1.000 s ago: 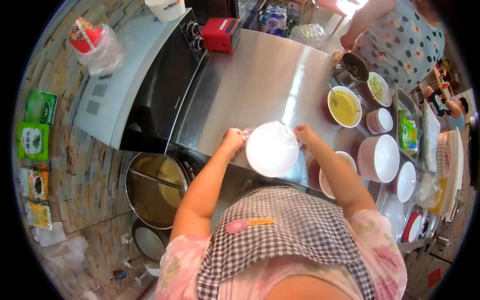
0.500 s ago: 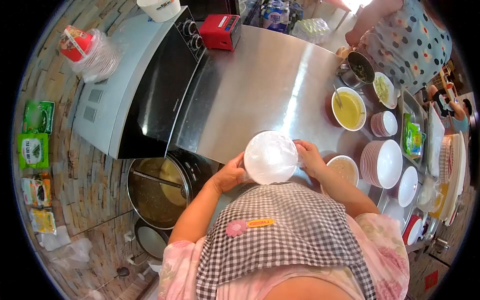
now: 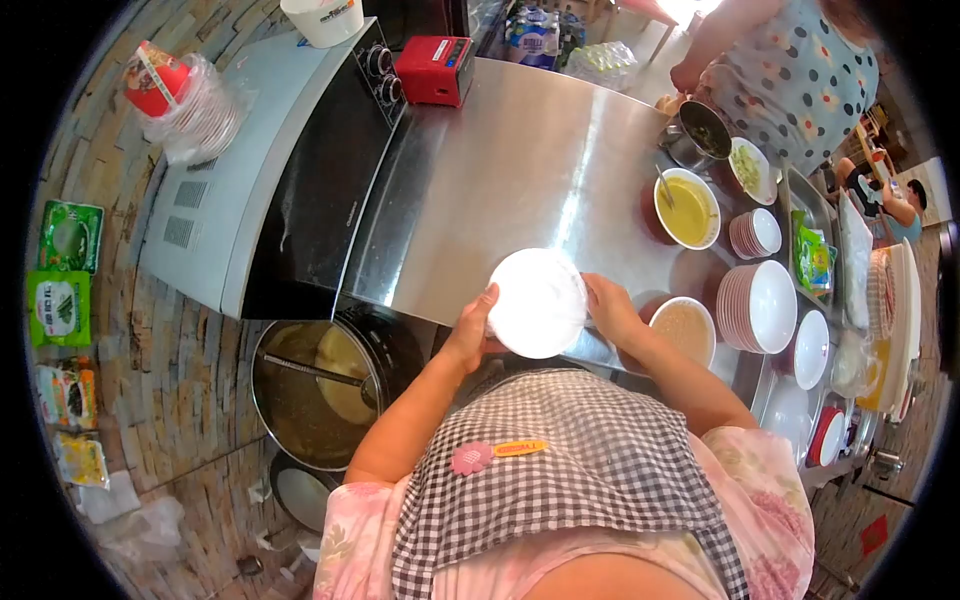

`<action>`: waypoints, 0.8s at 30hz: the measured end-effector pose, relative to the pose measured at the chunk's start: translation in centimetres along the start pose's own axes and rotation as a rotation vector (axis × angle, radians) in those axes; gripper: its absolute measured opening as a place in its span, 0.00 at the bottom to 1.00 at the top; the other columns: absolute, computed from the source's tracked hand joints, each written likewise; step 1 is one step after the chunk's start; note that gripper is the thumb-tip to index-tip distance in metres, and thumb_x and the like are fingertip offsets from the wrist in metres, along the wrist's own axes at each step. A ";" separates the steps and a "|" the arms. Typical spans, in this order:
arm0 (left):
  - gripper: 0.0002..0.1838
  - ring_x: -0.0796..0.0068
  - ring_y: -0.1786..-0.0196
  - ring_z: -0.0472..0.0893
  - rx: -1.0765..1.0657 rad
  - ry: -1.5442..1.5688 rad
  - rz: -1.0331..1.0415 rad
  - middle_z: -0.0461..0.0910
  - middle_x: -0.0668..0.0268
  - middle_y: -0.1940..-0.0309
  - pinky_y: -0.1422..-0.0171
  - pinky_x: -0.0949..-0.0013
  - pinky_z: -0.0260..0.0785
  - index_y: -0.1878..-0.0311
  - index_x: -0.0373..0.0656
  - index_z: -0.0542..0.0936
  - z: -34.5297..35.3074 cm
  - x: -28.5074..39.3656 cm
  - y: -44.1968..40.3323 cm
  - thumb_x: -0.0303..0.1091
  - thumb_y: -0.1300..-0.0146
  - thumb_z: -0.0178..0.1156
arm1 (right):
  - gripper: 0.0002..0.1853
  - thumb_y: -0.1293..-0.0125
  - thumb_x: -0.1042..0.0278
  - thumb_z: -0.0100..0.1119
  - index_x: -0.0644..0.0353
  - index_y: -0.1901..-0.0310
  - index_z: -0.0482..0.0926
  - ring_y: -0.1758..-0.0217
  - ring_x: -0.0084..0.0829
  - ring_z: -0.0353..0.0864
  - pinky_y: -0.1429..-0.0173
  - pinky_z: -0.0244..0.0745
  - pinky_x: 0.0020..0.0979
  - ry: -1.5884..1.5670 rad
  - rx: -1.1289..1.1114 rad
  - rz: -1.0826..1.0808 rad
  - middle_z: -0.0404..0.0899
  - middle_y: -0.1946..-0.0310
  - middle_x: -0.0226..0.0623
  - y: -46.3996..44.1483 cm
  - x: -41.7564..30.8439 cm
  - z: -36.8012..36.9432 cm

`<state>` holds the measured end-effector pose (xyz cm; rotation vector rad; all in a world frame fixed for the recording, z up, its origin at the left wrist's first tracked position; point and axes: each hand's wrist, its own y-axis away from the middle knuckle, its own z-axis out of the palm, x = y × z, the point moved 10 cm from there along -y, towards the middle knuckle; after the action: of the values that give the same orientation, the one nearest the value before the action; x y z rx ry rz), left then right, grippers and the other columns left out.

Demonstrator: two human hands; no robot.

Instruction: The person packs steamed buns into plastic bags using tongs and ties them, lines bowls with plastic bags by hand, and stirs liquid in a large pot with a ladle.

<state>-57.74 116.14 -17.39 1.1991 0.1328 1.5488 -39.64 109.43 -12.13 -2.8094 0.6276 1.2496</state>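
A white bowl (image 3: 538, 303) is held between both hands at the near edge of the steel counter, its round white face turned up towards me. Thin clear plastic seems to cover it, with faint creases near its right side. My left hand (image 3: 472, 330) grips the left rim, thumb on top. On the opposite side, my right hand (image 3: 608, 308) has its fingers closed at the rim, partly hidden by the bowl. Just right of that hand stands a bowl of pale brown contents (image 3: 684, 333).
Steel counter (image 3: 480, 160) ahead bears a red box (image 3: 435, 70), a yellow-filled bowl with spoon (image 3: 687, 210), a metal pot (image 3: 697, 135) and stacked bowls (image 3: 768, 306). A large pot (image 3: 290, 420) stands at left below a black-fronted appliance (image 3: 310, 190). Another person (image 3: 790, 80) stands at far right.
The bowl has risen slightly in view and its surface looks smoother, with fewer plastic creases. My left hand has shifted up along the rim; the right hand has moved slightly left.
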 end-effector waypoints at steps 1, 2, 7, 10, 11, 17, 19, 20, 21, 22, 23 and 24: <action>0.25 0.65 0.54 0.81 0.044 -0.036 0.010 0.76 0.57 0.51 0.60 0.62 0.80 0.40 0.38 0.66 -0.3 0.0 0.1 0.34 0.42 0.47 | 0.13 0.39 0.80 0.46 0.64 0.53 0.75 0.55 0.47 0.78 0.51 0.71 0.37 0.008 0.008 0.003 0.78 0.59 0.52 0.1 0.0 0.2; 0.25 0.64 0.55 0.81 0.054 -0.087 0.041 0.76 0.56 0.51 0.61 0.63 0.80 0.40 0.38 0.66 -0.5 0.0 0.0 0.30 0.44 0.47 | 0.13 0.39 0.79 0.47 0.64 0.54 0.76 0.56 0.48 0.78 0.52 0.71 0.37 0.016 0.016 0.006 0.78 0.59 0.52 0.1 -0.1 0.3; 0.22 0.63 0.54 0.80 0.084 -0.229 0.129 0.76 0.55 0.54 0.55 0.61 0.79 0.45 0.32 0.68 -1.2 -0.1 -0.4 0.22 0.47 0.48 | 0.11 0.40 0.74 0.52 0.62 0.55 0.76 0.57 0.48 0.78 0.54 0.73 0.39 0.263 0.280 -0.218 0.78 0.60 0.50 -0.2 -7.1 -4.6; 0.22 0.63 0.55 0.80 0.106 -0.312 0.183 0.76 0.57 0.55 0.56 0.61 0.78 0.46 0.31 0.68 -1.3 -0.6 -0.8 0.22 0.48 0.48 | 0.09 0.39 0.74 0.53 0.63 0.57 0.75 0.62 0.39 0.79 0.55 0.74 0.36 -0.184 0.290 -0.225 0.79 0.65 0.44 -2.5 -7.6 -1.5; 0.22 0.63 0.55 0.80 0.113 -0.290 0.184 0.76 0.57 0.55 0.57 0.62 0.78 0.46 0.30 0.68 -1.6 -0.9 -1.2 0.21 0.48 0.48 | 0.08 0.37 0.72 0.52 0.63 0.58 0.76 0.67 0.33 0.79 0.60 0.75 0.34 -0.210 0.204 -0.080 0.79 0.67 0.42 -3.1 -6.1 1.0; 0.26 0.59 0.54 0.80 0.065 -0.188 0.232 0.74 0.54 0.53 0.53 0.58 0.79 0.43 0.32 0.65 -0.7 -0.6 -1.3 0.18 0.51 0.45 | 0.16 0.38 0.66 0.55 0.67 0.53 0.76 0.63 0.25 0.78 0.62 0.76 0.28 -0.646 -0.189 0.317 0.79 0.63 0.40 0.5 -2.8 6.9; 0.27 0.58 0.53 0.80 0.056 -0.218 0.212 0.74 0.53 0.52 0.51 0.57 0.79 0.43 0.32 0.64 -0.6 -0.4 -1.9 0.18 0.51 0.45 | 0.16 0.38 0.67 0.56 0.66 0.51 0.75 0.55 0.28 0.77 0.52 0.74 0.29 -0.467 0.031 0.084 0.78 0.59 0.41 1.1 -4.0 0.6; 0.27 0.58 0.52 0.79 0.058 -0.230 0.204 0.73 0.53 0.52 0.50 0.56 0.78 0.42 0.32 0.64 -0.6 -0.3 -2.2 0.18 0.51 0.45 | 0.17 0.39 0.67 0.57 0.65 0.50 0.75 0.55 0.29 0.77 0.50 0.72 0.30 -0.357 0.186 -0.034 0.78 0.57 0.40 2.0 -4.0 -3.2; 0.27 0.60 0.54 0.80 0.076 -0.211 0.201 0.74 0.54 0.52 0.54 0.59 0.79 0.43 0.34 0.65 -0.5 0.1 -2.3 0.18 0.51 0.45 | 0.16 0.39 0.67 0.58 0.63 0.50 0.75 0.53 0.33 0.76 0.46 0.70 0.33 -0.213 0.447 0.054 0.78 0.56 0.40 3.4 -1.3 -7.4; 0.27 0.63 0.55 0.80 0.099 -0.190 0.197 0.74 0.55 0.53 0.57 0.62 0.79 0.43 0.35 0.66 -0.3 0.3 -2.1 0.18 0.51 0.46 | 0.17 0.39 0.67 0.58 0.63 0.49 0.74 0.53 0.35 0.75 0.46 0.69 0.34 -0.484 0.603 0.050 0.76 0.54 0.42 6.6 0.1 -11.9; 0.27 0.65 0.56 0.80 0.126 -0.167 0.193 0.75 0.57 0.53 0.60 0.66 0.79 0.43 0.36 0.66 -0.3 0.4 -2.0 0.18 0.51 0.46 | 0.23 0.42 0.63 0.61 0.64 0.47 0.72 0.51 0.40 0.75 0.46 0.69 0.38 -0.163 0.755 0.157 0.74 0.52 0.46 8.8 2.8 -17.2; 0.27 0.64 0.55 0.80 0.134 -0.196 0.205 0.74 0.57 0.53 0.59 0.65 0.79 0.43 0.37 0.66 -0.4 0.5 -2.3 0.18 0.51 0.46 | 0.28 0.45 0.59 0.64 0.65 0.46 0.70 0.50 0.44 0.74 0.46 0.68 0.41 0.146 0.889 0.315 0.72 0.49 0.50 11.3 5.3 -22.3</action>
<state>-56.46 117.57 -18.76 1.5020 -0.0175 1.6076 -24.59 93.52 1.09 -2.0922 1.2783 0.5433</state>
